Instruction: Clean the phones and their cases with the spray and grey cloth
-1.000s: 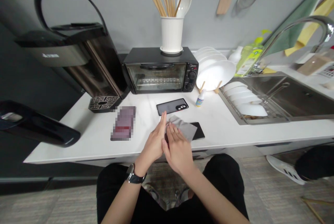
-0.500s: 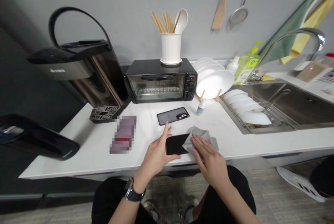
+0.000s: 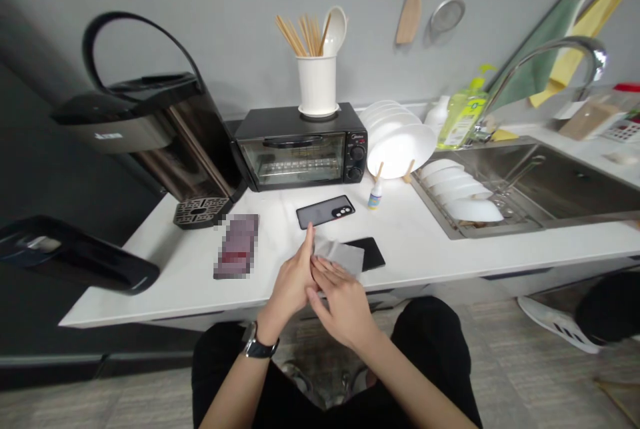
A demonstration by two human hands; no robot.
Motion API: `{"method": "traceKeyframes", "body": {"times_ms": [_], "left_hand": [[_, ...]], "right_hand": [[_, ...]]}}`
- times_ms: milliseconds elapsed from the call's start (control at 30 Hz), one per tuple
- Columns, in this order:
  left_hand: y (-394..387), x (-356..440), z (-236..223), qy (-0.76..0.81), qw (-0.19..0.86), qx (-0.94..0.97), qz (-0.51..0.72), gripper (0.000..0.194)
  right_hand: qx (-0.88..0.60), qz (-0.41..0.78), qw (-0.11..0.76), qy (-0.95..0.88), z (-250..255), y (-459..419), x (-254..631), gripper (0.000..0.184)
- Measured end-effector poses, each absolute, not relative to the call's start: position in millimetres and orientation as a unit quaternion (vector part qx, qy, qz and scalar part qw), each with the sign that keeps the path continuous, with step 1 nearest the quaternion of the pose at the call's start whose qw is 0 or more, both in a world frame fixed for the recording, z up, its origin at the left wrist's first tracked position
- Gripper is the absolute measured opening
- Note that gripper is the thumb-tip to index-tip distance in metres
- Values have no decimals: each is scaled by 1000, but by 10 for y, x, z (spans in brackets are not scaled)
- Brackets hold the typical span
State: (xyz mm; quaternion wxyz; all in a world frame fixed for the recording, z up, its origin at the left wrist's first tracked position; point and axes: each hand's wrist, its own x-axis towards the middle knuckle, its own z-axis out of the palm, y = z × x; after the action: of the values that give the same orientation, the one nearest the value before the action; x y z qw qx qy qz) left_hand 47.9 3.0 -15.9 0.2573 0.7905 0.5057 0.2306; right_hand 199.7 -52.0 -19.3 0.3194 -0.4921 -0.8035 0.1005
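A black smartphone [image 3: 371,253] lies mostly under a grey microfibre cloth [image 3: 339,257] at the counter's front. Only its far right corner shows. My right hand [image 3: 343,302] presses on the cloth, with the fingers curled over it. My left hand [image 3: 289,285] stands on edge against the near end of the phone, its fingertips pointing up beside the cloth. The hands nearly touch, and they hide the phone's near end, so the left hand's grip is partly hidden.
A second phone in a dark case [image 3: 325,211] lies just beyond the hands, with a small dropper bottle [image 3: 375,195] to its right. A pixelated flat box [image 3: 236,246] lies left. Behind stand a black toaster oven [image 3: 300,149], plates in a rack [image 3: 397,145] and a steel sink [image 3: 530,182].
My hands have come back together from apart. The cloth has moved left over the black phone, which showed bare beside my left hand before. The view has shifted slightly.
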Motion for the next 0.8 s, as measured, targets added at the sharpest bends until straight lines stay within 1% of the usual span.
{"method": "traceKeyframes", "body": {"times_ms": [133,300,433,600,800], "left_hand": [[28,524,-107,500,271,785,247,126],[58,562,-64,489,281,789,244,133],[75,580,-46,496,296,782,235,137],[89,581,-55,486,309,779,247,129],[71,510,-94,477,288,794,244,102]], "right_hand": [[-495,117,306,-805,-192,-656,2406,42],[-549,55,292,-781,-275,-677,2914,47],[-581,23,287,-761,-274,-475,3058,49],[-610,37,280,-740,-233,-204,2706,54],[-543,103,269,-789,-181,-332,2004,60]]}}
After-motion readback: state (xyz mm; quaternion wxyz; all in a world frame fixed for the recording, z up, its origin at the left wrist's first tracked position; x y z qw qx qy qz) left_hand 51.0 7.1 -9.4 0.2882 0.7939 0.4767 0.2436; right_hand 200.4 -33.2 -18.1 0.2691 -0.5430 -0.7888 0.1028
